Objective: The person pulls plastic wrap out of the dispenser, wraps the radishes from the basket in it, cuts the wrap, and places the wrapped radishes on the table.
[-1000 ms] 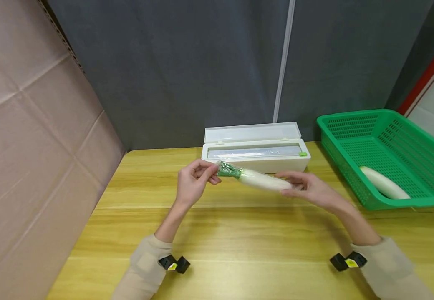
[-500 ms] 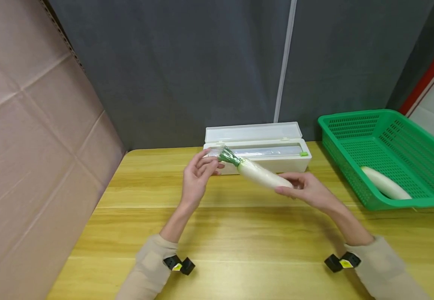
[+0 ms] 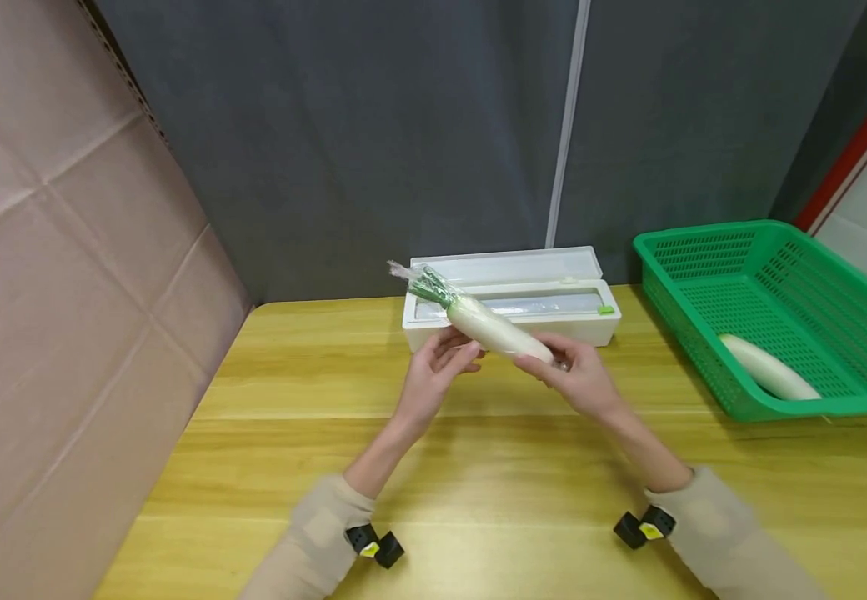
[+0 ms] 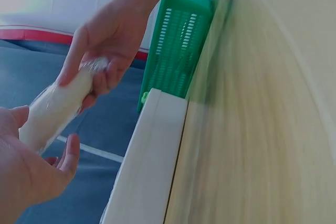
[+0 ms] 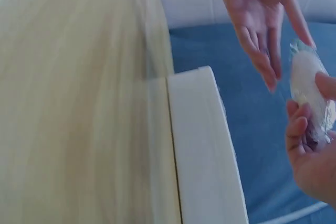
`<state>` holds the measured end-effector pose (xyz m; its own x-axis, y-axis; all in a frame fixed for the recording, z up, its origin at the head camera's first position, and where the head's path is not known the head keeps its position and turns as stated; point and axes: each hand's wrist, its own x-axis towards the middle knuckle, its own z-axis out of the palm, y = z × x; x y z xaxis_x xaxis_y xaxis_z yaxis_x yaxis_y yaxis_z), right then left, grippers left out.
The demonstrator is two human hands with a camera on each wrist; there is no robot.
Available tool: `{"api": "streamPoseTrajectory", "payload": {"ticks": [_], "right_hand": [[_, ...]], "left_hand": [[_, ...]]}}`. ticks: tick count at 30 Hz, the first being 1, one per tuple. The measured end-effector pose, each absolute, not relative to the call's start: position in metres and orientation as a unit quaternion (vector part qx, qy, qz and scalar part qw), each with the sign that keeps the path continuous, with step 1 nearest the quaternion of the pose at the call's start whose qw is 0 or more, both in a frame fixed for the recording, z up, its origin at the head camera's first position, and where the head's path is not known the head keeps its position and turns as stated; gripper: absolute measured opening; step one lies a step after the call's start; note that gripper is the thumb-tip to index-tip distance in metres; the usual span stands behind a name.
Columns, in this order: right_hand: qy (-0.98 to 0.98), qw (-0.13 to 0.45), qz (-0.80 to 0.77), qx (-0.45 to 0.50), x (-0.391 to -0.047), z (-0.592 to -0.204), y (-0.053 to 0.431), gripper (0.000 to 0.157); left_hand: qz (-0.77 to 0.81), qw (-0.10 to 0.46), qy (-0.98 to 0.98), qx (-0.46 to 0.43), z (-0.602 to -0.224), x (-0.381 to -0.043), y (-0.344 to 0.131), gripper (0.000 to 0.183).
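Note:
A white daikon radish [image 3: 489,327] wrapped in clear plastic film is held up in the air, tilted, its green leafy end [image 3: 431,286] pointing to the upper left. The film's twisted tail sticks out past the leaves. My right hand [image 3: 582,379] grips the root end, thumb on the near side and fingers curled behind, as the left wrist view also shows. Below the radish's middle is my left hand [image 3: 429,379]. In the right wrist view its fingers hang extended and apart from the radish [image 5: 305,74], with the thumb tip close by the film.
Behind the radish stands a white cling film dispenser [image 3: 508,329] with its lid raised and a film roll inside. A green plastic basket [image 3: 674,333] at the right holds another daikon radish [image 3: 767,367]. A grey curtain [image 3: 366,142] backs the wooden table [image 3: 508,517].
My left hand has let go of the film at the leafy end and moved right, under the radish. My right hand has shifted left with the radish, whose leafy end now points higher.

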<state>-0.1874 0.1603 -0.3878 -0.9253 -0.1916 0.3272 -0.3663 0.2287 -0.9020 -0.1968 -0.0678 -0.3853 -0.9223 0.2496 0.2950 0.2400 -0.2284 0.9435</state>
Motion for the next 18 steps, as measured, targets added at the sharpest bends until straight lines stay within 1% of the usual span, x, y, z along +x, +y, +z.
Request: {"api": "streamPoseTrajectory", "payload": {"ticks": [3, 10, 13, 18], "right_hand": [[-0.778, 0.093, 0.595, 0.178, -0.187, -0.392, 0.149, 0.033], [-0.787, 0.125, 0.578, 0.176, -0.185, -0.396, 0.131, 0.039], [-0.789, 0.124, 0.573, 0.183, -0.186, -0.398, 0.127, 0.042], [-0.798, 0.102, 0.565, 0.183, -0.187, -0.398, 0.123, 0.048]], "left_hand": [[0.762, 0.003, 0.62, 0.188, -0.388, -0.195, -0.061, 0.041], [0.775, -0.026, 0.613, 0.152, -0.386, -0.198, -0.057, 0.041], [0.776, -0.034, 0.614, 0.14, -0.385, -0.199, -0.057, 0.042], [0.777, -0.043, 0.616, 0.123, -0.384, -0.201, -0.059, 0.043]]}}
